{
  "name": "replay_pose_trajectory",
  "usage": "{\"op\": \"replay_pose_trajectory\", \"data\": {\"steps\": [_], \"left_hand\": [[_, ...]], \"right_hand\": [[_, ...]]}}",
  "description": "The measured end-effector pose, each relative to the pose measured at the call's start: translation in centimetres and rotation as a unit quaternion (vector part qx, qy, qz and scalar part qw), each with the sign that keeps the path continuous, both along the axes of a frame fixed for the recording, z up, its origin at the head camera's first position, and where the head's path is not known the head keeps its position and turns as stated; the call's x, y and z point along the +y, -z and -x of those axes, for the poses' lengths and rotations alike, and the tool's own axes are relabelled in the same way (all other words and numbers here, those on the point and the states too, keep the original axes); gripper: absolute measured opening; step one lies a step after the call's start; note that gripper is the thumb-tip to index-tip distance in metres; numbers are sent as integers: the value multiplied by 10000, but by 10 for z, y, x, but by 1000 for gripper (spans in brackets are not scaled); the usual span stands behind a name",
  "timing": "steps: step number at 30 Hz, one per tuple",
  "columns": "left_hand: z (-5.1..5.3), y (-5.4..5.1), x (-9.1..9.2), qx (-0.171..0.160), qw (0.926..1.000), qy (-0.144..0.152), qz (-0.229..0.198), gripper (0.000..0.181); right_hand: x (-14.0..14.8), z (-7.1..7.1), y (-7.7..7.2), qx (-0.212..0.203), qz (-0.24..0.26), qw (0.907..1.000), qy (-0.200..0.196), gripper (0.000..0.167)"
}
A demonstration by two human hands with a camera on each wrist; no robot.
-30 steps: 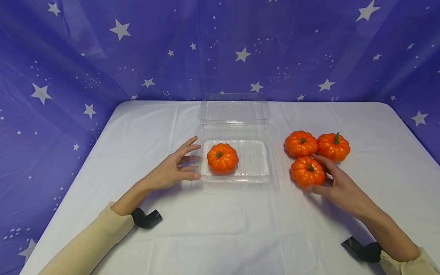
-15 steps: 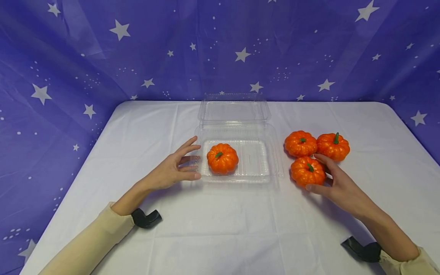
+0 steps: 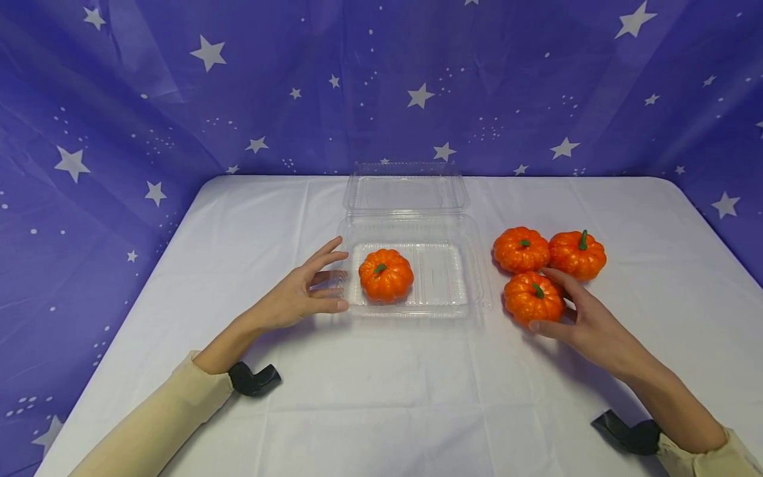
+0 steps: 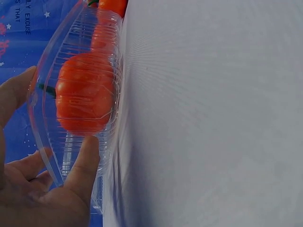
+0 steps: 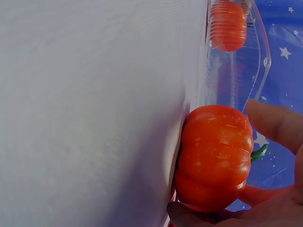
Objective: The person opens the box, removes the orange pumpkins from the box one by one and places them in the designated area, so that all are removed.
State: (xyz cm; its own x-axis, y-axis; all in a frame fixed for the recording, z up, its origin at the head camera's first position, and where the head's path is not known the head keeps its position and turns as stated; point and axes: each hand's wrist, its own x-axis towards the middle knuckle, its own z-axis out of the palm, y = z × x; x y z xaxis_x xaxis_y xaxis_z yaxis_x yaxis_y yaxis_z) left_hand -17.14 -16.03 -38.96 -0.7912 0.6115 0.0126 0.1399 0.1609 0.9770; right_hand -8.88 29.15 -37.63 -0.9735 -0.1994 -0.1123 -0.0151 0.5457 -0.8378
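1. The near pumpkin sits on the white cloth, right of the box. It is glossy orange, squat and deeply ribbed, with pale flecks on its skin and a short green stem that curves over.
2. The right hand curves round it, thumb at the front, fingers behind on the right side; how firmly they press, I cannot tell.
3. Just behind are two more pumpkins, side by side: the left one, its stem short, and the right one, its stem longer and upright.
4. The boxed pumpkin rests in the left half of the box, the same bright orange, its stem leaning over.
5. The box is clear, ridged plastic, its lid tipped back toward the starry purple curtain.
6. The left hand, well apart from the right hand, has fingers spread and fingertips at the box's left rim; whether they all touch it is unclear.
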Motion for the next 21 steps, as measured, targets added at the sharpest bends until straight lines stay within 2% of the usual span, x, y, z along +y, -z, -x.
{"op": "replay_pose_trajectory", "data": {"steps": [6,10,16,21], "left_hand": [[0,0,0,6,10000,-17,4,80],[0,0,0,18,10000,-11,15,80],[1,2,0,33,10000,19,-49,79],[0,1,0,52,10000,12,-7,79]], "right_hand": [[2,0,-3,-38,31,10000,59,90],[3,-2,-8,89,22,9998,151,91],[-2,-8,-13,699,-57,9974,179,84],[-10,-13,-16,1256,-145,9919,138,79]]}}
